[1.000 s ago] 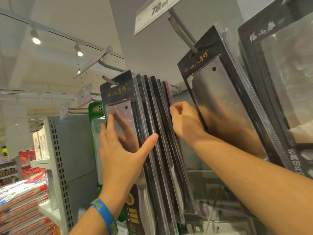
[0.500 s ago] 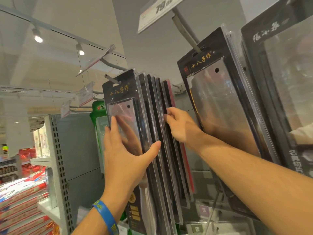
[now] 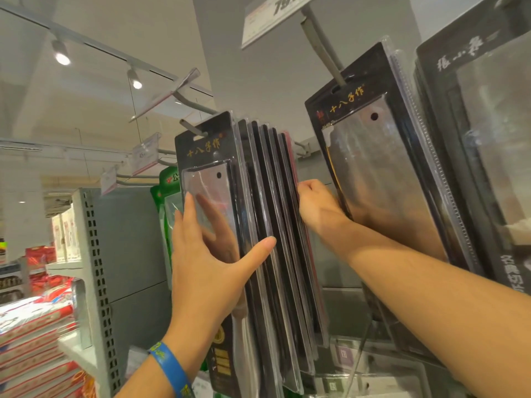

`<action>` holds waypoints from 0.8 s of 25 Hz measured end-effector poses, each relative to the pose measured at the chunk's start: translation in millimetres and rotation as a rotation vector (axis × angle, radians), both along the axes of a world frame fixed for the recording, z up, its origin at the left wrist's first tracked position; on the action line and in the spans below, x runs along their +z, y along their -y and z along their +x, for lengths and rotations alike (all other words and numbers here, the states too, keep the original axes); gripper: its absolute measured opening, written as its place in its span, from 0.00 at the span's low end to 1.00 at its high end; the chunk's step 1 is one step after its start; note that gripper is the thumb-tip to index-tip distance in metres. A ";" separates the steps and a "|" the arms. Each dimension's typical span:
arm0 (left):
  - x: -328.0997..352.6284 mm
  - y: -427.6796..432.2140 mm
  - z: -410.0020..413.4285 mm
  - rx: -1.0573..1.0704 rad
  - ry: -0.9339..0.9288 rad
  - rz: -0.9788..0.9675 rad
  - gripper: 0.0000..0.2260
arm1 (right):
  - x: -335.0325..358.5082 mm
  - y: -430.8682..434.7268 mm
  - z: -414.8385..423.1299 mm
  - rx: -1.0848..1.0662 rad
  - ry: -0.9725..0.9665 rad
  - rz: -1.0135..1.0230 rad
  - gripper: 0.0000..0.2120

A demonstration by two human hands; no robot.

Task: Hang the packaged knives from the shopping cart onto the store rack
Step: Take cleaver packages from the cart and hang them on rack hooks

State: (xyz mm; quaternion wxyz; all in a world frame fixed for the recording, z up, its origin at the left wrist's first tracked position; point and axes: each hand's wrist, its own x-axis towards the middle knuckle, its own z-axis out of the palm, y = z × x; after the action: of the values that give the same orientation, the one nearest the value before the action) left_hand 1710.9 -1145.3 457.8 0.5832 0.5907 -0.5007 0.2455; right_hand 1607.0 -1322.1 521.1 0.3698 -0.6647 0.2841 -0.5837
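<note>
Several black packaged knives [image 3: 267,225] hang in a row on a grey rack hook [image 3: 191,128]. My left hand [image 3: 207,254] lies flat against the front package [image 3: 207,168], fingers straight on its clear blister, thumb spread across the package edges. My right hand [image 3: 319,205] reaches behind the row, fingers curled at the rearmost packages; what they hold is hidden. The shopping cart is out of view.
Another packaged cleaver [image 3: 382,173] hangs on the neighbouring hook [image 3: 321,44] under a price tag [image 3: 270,18], close over my right forearm. A larger black package [image 3: 482,139] fills the right edge. Green packages [image 3: 166,191] hang at left. A perforated shelf upright [image 3: 94,254] stands lower left.
My right hand has slid back along the row towards the rear packages. The left hand stays flat on the front package.
</note>
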 end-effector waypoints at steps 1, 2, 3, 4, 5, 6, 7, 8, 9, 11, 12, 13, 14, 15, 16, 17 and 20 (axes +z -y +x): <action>-0.3 -0.8 0.7 0.004 0.002 0.003 0.57 | 0.0 0.1 -0.1 0.030 -0.025 0.010 0.12; -0.4 -1.3 1.0 0.003 0.000 0.009 0.57 | 0.4 -1.2 -0.3 0.056 -0.032 0.016 0.14; -0.5 -1.7 0.9 0.000 -0.009 0.016 0.57 | 1.0 -4.0 -0.9 0.081 -0.022 0.023 0.15; -1.4 -2.7 0.4 -0.004 -0.023 0.021 0.56 | 0.6 -9.3 -2.0 0.105 -0.001 0.033 0.16; -2.6 -3.6 0.0 -0.006 -0.032 0.021 0.55 | -1.3 -15.5 -3.3 0.124 0.042 0.036 0.15; -5.3 -5.7 -0.5 0.000 -0.027 0.020 0.51 | -6.6 -22.4 -5.1 0.135 0.098 0.017 0.16; -9.6 -8.4 -1.5 0.019 -0.001 0.018 0.46 | -16.7 -31.9 -7.2 0.148 0.132 -0.029 0.18; -15.0 -11.9 -2.6 0.053 0.046 0.012 0.40 | -30.4 -45.0 -10.1 0.179 0.127 -0.101 0.21; -22.8 -15.5 -4.9 0.083 0.090 0.000 0.34 | -47.7 -60.7 -14.2 0.235 0.091 -0.169 0.24; -40.6 -23.0 -9.1 0.089 0.117 -0.034 0.27 | -79.8 -88.4 -23.6 0.324 -0.024 -0.252 0.28; -51.0 -26.4 -12.2 0.083 0.105 -0.033 0.25 | -93.8 -97.0 -31.0 0.324 -0.091 -0.268 0.29; -60.2 -29.7 -14.4 0.078 0.091 -0.013 0.25 | -104.1 -101.9 -39.0 0.311 -0.155 -0.262 0.30; -69.7 -33.0 -16.3 0.076 0.067 0.024 0.25 | -112.8 -105.2 -47.9 0.309 -0.210 -0.227 0.31; -79.1 -36.5 -18.2 0.072 0.028 0.057 0.26 | -119.2 -107.3 -57.0 0.326 -0.244 -0.176 0.31; -89.3 -40.4 -20.0 0.059 -0.020 0.066 0.26 | -125.1 -109.2 -66.1 0.342 -0.261 -0.132 0.29; -100.5 -43.8 -22.7 0.035 -0.066 0.043 0.23 | -130.7 -112.3 -75.6 0.341 -0.264 -0.113 0.25; -126.1 -47.4 -37.5 -0.045 -0.171 -0.060 0.06 | -142.3 -123.7 -105.0 0.270 -0.248 -0.168 0.17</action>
State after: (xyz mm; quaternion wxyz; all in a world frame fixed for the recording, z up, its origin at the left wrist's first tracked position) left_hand 1673.4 -1097.8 331.7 0.6467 0.5802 -0.4547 0.1958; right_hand 1502.0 -1198.4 378.8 0.3504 -0.7919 0.1860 -0.4642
